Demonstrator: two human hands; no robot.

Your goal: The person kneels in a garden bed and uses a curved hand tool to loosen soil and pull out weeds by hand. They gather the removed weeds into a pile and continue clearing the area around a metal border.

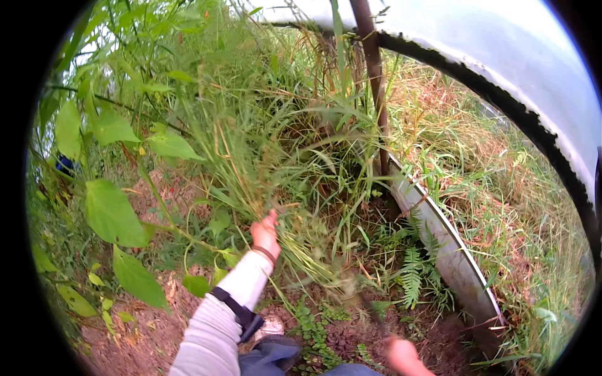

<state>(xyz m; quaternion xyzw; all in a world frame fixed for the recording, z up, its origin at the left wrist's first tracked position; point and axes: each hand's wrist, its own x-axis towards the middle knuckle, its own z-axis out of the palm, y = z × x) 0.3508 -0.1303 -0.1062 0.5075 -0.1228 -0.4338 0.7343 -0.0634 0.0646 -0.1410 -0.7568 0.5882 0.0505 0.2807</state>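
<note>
My left hand [265,236] is closed around a bundle of long grass stems [303,258] near the middle of the view. Loose tops spread up and left from the fist, while the lower stems slant down to the right. In my right hand [403,356], at the bottom edge, is a thin dark tool [375,316]. It reaches up and left to the lower ends of the stems. Motion blur hides its far end, so I cannot tell what kind of blade it has. Green creeping weeds [312,329] grow in the soil between my hands.
A rusty post [375,75] stands beside a low, pale panel [447,235] edging the ground on the right. Whitish sheeting [512,42] with a dark border arches above. A broad-leaved plant [115,214] leans in from the left. A fern [412,277] grows by the panel.
</note>
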